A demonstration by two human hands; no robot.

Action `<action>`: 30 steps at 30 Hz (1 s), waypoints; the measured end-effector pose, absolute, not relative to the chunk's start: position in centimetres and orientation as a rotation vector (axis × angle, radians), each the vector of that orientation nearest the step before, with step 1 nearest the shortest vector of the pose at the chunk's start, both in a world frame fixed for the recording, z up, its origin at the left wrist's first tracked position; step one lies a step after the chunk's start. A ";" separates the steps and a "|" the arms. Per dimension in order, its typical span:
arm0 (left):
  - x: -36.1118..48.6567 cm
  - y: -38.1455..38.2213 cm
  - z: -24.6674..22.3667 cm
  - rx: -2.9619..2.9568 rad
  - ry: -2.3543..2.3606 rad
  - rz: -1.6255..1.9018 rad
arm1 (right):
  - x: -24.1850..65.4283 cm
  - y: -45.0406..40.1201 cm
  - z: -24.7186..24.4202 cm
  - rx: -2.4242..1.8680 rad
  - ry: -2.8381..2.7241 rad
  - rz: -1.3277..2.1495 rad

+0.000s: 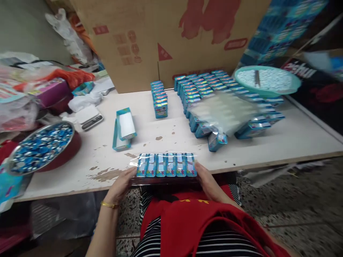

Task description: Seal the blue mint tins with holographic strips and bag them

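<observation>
Cannot read the blurred print on the 6 blue boxes (160,167). Cannot see the top of the carton (144,39), cut off above, nor clearly through the plastic film (227,109).

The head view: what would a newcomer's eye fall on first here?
Probably the row of six small blue packs under shiny clear plastic film, between the left hand and right hand, at the white table's near edge. Next, perhaps, the red bowl of shiny blue-and-silver pieces at far left, and the large brown cardboard box behind.
</observation>
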State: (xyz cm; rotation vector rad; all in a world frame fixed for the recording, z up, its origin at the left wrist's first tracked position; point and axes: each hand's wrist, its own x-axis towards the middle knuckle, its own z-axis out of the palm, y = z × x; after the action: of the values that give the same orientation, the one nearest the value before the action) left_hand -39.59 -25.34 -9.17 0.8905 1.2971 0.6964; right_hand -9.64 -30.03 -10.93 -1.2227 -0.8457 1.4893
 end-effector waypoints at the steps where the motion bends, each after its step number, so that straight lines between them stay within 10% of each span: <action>1: -39.9 -25.0 -9.1 0.898 1.303 0.665 | -9.5 -29.7 -10.5 -1.214 -0.894 1.484; 30: -39.4 -25.0 -8.0 0.893 1.433 0.870 | -7.3 -28.4 -10.0 -1.617 -0.839 1.476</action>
State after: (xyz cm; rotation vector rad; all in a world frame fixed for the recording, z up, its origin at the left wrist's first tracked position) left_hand -39.44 -24.97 -7.95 0.8930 1.4334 0.8704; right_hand -7.26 -28.44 -10.04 -1.6168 -0.8386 1.4758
